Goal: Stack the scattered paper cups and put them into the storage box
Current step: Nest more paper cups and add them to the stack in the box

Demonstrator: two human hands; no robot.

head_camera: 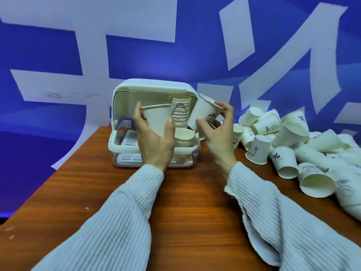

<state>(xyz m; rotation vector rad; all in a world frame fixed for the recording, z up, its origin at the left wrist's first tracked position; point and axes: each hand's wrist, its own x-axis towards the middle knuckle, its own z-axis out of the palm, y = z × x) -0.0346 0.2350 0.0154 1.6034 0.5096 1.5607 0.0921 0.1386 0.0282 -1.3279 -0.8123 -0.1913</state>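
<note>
A: Left hand (156,137)?
B: Curled round one paper cup (156,119), mouth up, raised just in front of the storage box (119,133).
A: Right hand (218,132)?
B: Pinching a second cup (204,112) between thumb and fingertips, tilted, mouth up and away, at the right front corner of the storage box.
A: Inside the storage box?
B: Tall stack of cups (180,112) toward the right side; short stack (184,136) in front of it, mouth up.
A: Loose cups?
B: Heaped pile (293,141) on the wooden table (97,182), right of the storage box, mostly on their sides.
</note>
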